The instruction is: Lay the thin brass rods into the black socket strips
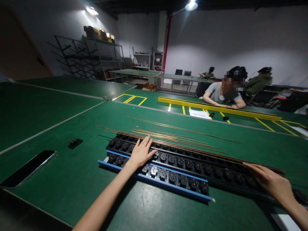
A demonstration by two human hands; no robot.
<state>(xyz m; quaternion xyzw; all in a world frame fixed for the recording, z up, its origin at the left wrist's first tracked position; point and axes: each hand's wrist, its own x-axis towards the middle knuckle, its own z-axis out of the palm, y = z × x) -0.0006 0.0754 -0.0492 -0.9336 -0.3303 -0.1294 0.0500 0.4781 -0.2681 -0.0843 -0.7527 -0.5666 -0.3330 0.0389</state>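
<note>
a green table point(72, 183) bears black strips point(163, 174), golden rods point(168, 138), a small black part point(75, 143) and a dark slab point(30, 168).

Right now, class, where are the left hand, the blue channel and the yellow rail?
Left hand point(140, 154): head view, back of the hand.
Blue channel point(166, 186): head view, front wall.
Yellow rail point(211, 108): head view, near side.

The one head-worn view faces forward and down over the green table point(79, 173) from its near side. It sits near the left hand point(141, 153) and the right hand point(273, 181), low in the frame, and reaches past a co-worker point(217, 91) to the far wall point(216, 38) (wide enough to catch a ceiling light point(192, 5)).
</note>
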